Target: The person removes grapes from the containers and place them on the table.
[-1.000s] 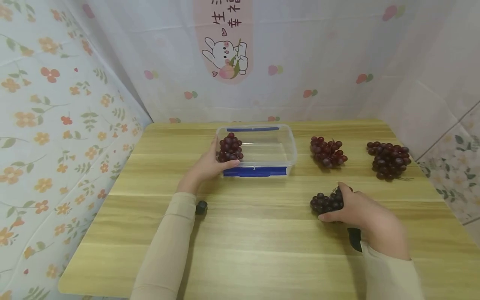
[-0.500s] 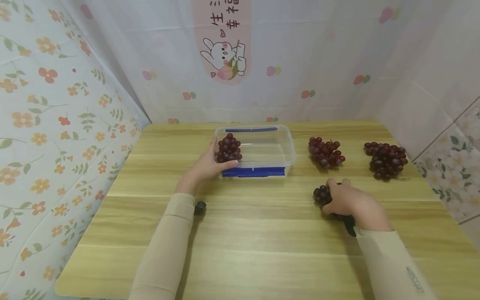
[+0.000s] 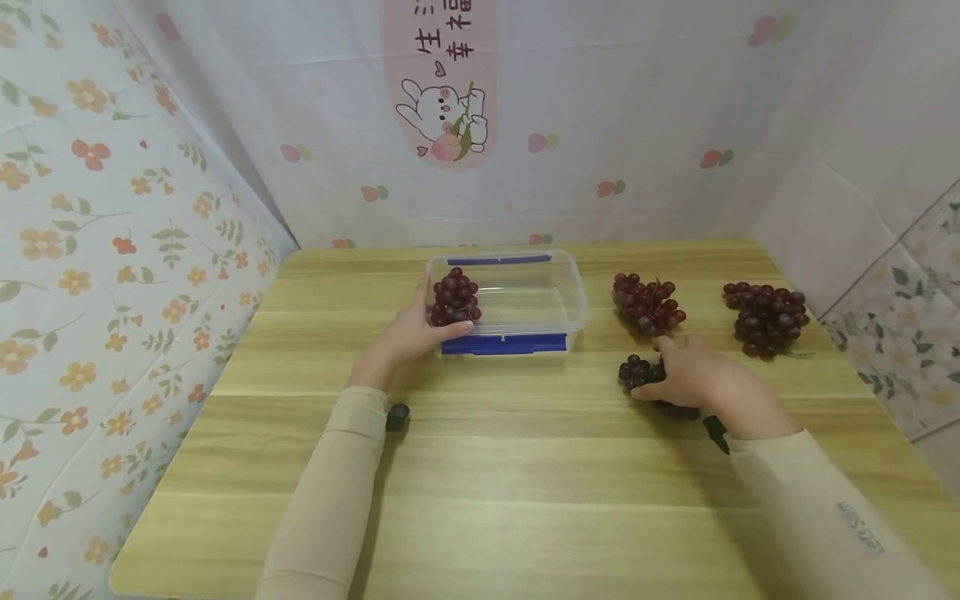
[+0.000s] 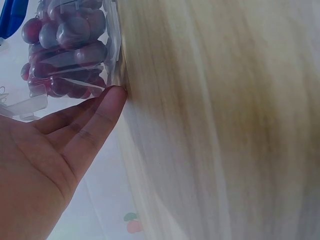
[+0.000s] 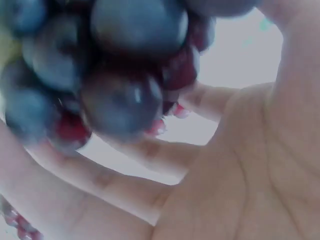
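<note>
My left hand (image 3: 408, 333) rests against the left end of a clear plastic food container (image 3: 579, 312) with blue clips. Its thumb lies at the near rim and its straight fingers (image 4: 92, 135) touch the side wall. Inside, at that end, sits a bunch of dark red grapes (image 3: 454, 297), seen through the wall in the left wrist view. To the right of the container, my right hand (image 3: 693, 379) grips a darker bunch of grapes (image 3: 636, 372) from above. In the right wrist view, fingers curl around these grapes (image 5: 122, 102), and the palm faces the camera.
Two more bunches of red grapes lie on the wooden table (image 3: 480, 492): one bunch (image 3: 648, 306) just beyond my right hand, another bunch (image 3: 767, 319) near the right edge. A patterned curtain (image 3: 555, 100) stands behind the table.
My right hand has closed around the dark grape bunch and moved it slightly away from me, toward the back of the table. The left hand stays at the container.
</note>
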{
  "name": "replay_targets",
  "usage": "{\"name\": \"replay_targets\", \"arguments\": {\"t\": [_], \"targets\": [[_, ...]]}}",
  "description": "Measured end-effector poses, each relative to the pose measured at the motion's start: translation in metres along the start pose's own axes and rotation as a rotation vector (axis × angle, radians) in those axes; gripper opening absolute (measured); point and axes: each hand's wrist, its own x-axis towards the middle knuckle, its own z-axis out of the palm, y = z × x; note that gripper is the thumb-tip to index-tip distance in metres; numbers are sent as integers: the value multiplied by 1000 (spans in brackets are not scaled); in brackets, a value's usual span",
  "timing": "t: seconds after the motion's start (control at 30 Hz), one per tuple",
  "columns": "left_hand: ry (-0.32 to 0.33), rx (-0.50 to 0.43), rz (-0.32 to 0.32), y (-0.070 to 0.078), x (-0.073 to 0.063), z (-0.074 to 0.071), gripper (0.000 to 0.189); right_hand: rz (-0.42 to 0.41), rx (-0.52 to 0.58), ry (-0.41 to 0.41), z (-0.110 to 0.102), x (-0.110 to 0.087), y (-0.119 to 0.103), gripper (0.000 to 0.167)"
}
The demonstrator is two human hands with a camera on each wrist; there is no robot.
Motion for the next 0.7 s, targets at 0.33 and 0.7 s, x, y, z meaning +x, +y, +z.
{"name": "replay_targets", "arguments": {"t": [0.33,0.7], "targets": [[7,24,-2,-2,1,-2,129,-154,-213,-7,-27,-9,-14,94],[0,23,-18,-2,2,1,128,-387,-280,-87,-68,-16,-42,78]]}}
